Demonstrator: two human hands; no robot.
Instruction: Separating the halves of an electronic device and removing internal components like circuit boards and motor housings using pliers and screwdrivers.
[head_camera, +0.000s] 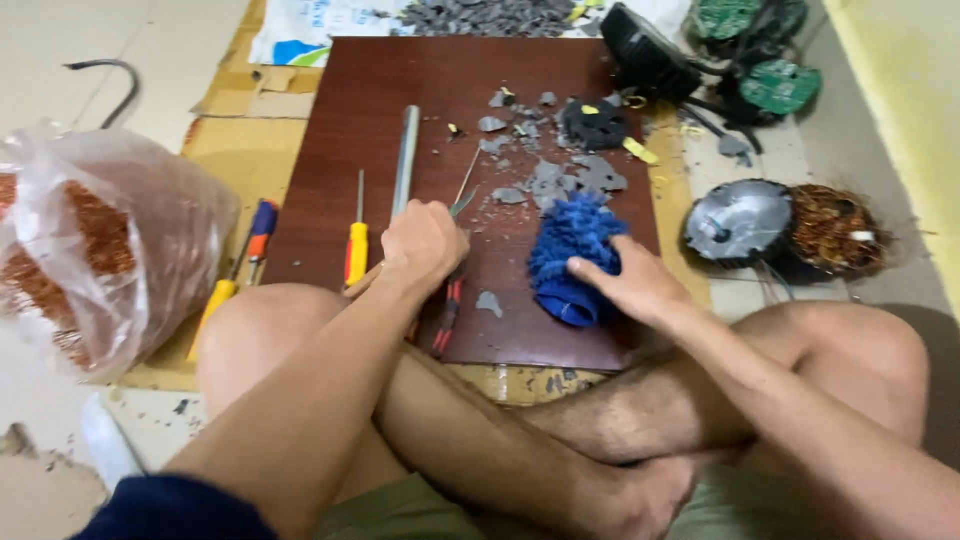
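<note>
Far left there's a clear plastic bag (100, 240) stuffed with copper wire, then a couple of screwdrivers (356, 245) lying beside the dark wooden board (360, 110). Left hand (422, 243) is fisted around a tool handle at the board's middle, next to a metal rod (405, 158). Right hand (630, 285) lies mostly open, fingers resting on a fluffy blue cloth (572, 255). Grey plastic shards (560, 175) sit just behind it.

Left hand (422, 243): fist closed, knuckles up, forearm reaching forward over the left knee. Right hand (632, 285): palm down, fingers (590, 268) spread and bent, pressing down; forearm comes in from lower right. Legs crossed, bare. Hands near, not touching.
</note>
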